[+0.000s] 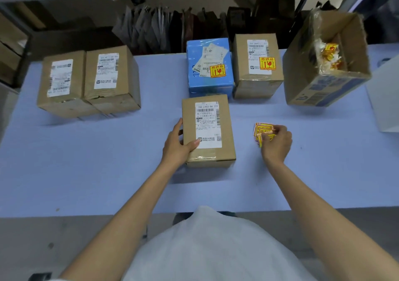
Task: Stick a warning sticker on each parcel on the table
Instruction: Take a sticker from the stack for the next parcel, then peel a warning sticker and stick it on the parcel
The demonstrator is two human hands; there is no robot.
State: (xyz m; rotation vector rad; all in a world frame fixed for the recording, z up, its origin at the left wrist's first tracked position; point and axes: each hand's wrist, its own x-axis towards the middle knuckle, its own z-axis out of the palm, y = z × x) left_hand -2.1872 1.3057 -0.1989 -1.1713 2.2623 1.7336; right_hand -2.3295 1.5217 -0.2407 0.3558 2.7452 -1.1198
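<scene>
A brown parcel [208, 129] with a white shipping label lies in the middle of the blue table [86, 162]. My left hand [178, 144] grips its left side, thumb on top. To the right, my right hand [275, 141] pinches a sticker on a small pile of yellow-and-red warning stickers [260, 130]. Behind stand a blue parcel [208, 69] and a brown parcel [257, 64], each bearing a warning sticker. Two brown parcels [62, 82] [111, 77] at the left show only white labels.
An open cardboard box [326, 60] holding crumpled yellow-and-red sticker scraps stands tilted at the back right. A white object [386, 99] sits at the right edge. Dark bags and boxes fill the shelf behind the table.
</scene>
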